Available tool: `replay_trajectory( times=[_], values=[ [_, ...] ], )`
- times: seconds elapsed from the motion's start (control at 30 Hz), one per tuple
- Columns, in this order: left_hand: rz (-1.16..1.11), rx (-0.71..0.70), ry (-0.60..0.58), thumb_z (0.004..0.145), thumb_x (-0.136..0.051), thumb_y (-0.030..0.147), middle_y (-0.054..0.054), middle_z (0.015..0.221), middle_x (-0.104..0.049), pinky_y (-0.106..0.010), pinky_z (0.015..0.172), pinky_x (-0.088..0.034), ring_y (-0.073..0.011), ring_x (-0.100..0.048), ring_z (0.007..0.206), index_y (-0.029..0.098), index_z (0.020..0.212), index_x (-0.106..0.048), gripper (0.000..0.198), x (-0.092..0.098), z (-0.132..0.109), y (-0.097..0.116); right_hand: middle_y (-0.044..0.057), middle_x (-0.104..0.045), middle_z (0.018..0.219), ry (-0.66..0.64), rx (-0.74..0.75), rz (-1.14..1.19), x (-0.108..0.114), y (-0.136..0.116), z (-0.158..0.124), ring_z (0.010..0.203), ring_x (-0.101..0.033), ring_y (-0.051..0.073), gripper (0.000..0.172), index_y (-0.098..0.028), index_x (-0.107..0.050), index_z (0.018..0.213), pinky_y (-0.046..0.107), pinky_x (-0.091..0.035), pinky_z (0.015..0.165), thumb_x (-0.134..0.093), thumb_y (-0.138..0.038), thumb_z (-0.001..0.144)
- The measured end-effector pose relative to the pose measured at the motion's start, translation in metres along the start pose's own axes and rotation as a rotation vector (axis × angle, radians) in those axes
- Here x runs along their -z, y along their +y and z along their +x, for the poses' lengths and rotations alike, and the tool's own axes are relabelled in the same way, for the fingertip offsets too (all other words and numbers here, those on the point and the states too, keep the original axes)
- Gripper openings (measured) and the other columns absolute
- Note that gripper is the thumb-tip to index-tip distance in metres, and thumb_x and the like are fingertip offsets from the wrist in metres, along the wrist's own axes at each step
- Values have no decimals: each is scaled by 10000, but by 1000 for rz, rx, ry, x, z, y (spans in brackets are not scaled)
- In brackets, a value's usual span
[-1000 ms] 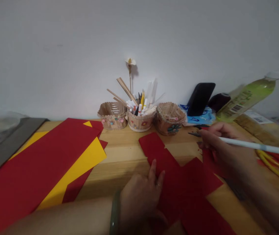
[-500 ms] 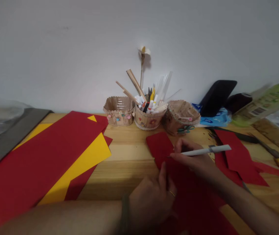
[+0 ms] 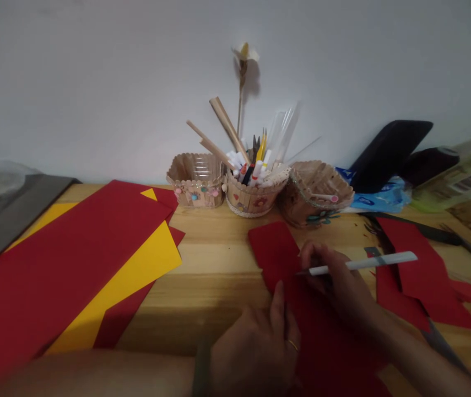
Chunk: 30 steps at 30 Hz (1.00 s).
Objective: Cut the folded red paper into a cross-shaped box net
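A long red paper piece [image 3: 274, 248] with a rounded far end and a notched left edge lies on the wooden table. My left hand [image 3: 255, 347], with a ring and a dark wristband, is closed at its left edge. Its index finger rests on the paper, and its thumb is hidden. My right hand [image 3: 338, 286] grips a white pen [image 3: 392, 259] at a low slant. The pen's dark tip is at the paper, just beyond my left index finger; whether it touches I cannot tell.
Red and yellow sheets [image 3: 74, 264] overlap at the left. Three craft-wood baskets stand along the wall, the middle basket [image 3: 255, 201] full of pens and sticks. Red offcuts [image 3: 421, 270] lie at the right. Behind them are a black phone-like object [image 3: 388, 154] and a blue packet [image 3: 384, 196].
The pen and my right hand have shifted slightly right and towards me along the red paper. My left hand keeps its place on the paper. The whole view has moved a little.
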<state>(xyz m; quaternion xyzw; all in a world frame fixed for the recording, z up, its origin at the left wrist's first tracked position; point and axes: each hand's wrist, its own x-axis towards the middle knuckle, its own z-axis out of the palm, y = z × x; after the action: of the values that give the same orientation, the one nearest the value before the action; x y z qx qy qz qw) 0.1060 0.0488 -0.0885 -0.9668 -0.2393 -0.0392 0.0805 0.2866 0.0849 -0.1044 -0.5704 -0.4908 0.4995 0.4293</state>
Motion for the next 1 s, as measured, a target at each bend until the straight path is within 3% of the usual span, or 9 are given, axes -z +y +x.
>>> replay_trajectory(
  times=[0.13, 0.27, 0.43, 0.63, 1.0],
  values=[
    [115, -30, 153, 902, -451, 232, -227, 1081, -646, -251, 381, -367, -150, -582, 448, 16, 1081, -657, 348, -5, -3, 3, -86, -366, 457, -34, -29, -83, 0, -5, -1, 421, -281, 95, 345, -223, -433, 568, 245, -183, 412, -608, -424, 788],
    [126, -48, 207, 913, -439, 262, -229, 1028, -666, -265, 403, -372, -169, -601, 473, 14, 1011, -684, 362, -9, -1, 4, -79, -401, 562, -67, 59, -249, 3, -5, 2, 494, -332, 102, 233, -231, -403, 626, 232, -237, 444, -611, -249, 729],
    [87, -46, 180, 920, -423, 436, -238, 1092, -642, -278, 425, -396, -178, -615, 500, 26, 999, -672, 486, -12, 0, 3, -65, -402, 554, -51, 149, -347, 10, 5, 3, 519, -348, 119, 243, -235, -377, 587, 246, -266, 464, -563, -225, 743],
    [-4, -52, 156, 756, -539, 664, -247, 1129, -625, -275, 431, -406, -191, -629, 560, 56, 936, -658, 645, -13, 2, -1, -64, -406, 549, -55, 227, -412, 10, 10, 1, 513, -358, 123, 253, -241, -360, 598, 249, -282, 463, -534, -207, 779],
    [-36, -30, 153, 660, -615, 693, -243, 1143, -622, -286, 463, -438, -203, -638, 578, 65, 929, -648, 684, -13, 3, -1, -66, -422, 563, -41, 230, -440, 13, 13, 1, 533, -399, 123, 263, -236, -384, 609, 256, -312, 502, -555, -201, 805]
  ],
)
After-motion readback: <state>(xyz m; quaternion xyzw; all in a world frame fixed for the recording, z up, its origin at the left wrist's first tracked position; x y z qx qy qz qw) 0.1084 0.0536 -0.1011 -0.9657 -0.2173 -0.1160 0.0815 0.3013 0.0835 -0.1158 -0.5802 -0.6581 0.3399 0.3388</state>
